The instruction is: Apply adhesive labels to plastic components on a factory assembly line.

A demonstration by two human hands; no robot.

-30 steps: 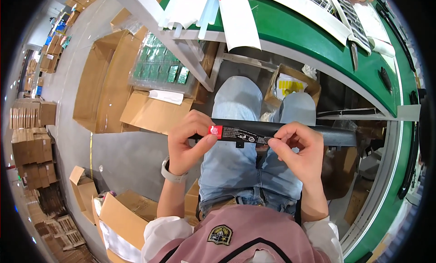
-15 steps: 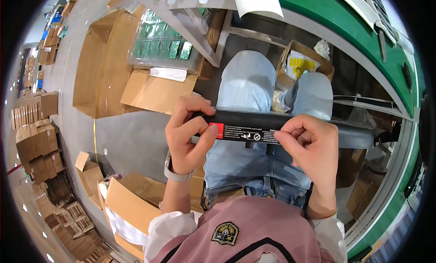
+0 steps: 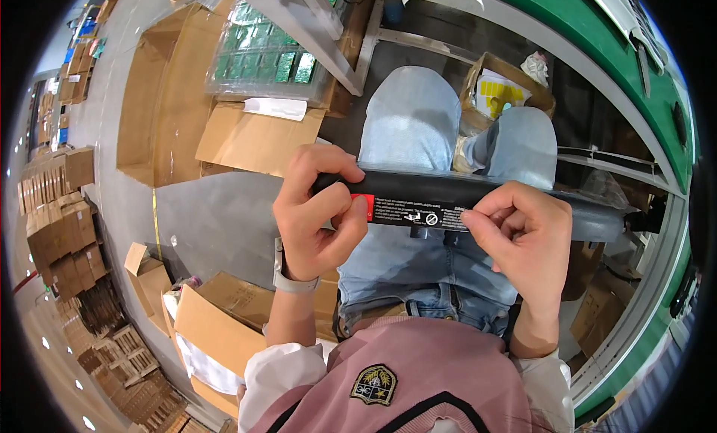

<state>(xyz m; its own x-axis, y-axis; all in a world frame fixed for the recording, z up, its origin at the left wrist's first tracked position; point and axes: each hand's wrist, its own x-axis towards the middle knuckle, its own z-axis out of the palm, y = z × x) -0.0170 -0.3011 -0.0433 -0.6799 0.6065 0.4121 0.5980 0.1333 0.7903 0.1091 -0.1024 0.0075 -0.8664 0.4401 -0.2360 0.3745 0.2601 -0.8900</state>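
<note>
A long black tube-shaped part [image 3: 426, 185] lies across my lap, its right side running into a wider dark grey end [image 3: 597, 218] partly under clear plastic. Along its near face sits a black warning label [image 3: 411, 214] with a red left end, white print and small symbols. My left hand [image 3: 317, 216] is closed at the label's red end, thumb tip against it and the index finger along the tube's upper edge. At the label's right end, the thumb and curled fingers of my right hand [image 3: 523, 235] are pinched together. The fingers cover both label ends.
Left of my legs are open cardboard boxes [image 3: 168, 104] and a clear-wrapped stack of green boards [image 3: 269, 52]. A small carton [image 3: 549, 103] with papers stands beyond my knees. The green worktable [image 3: 597, 52] curves along the right, with scissors [image 3: 644, 70] on it.
Both hands and the black part sit slightly farther right in the picture. The background has shifted slightly too. Each hand keeps its place at its end of the label.
</note>
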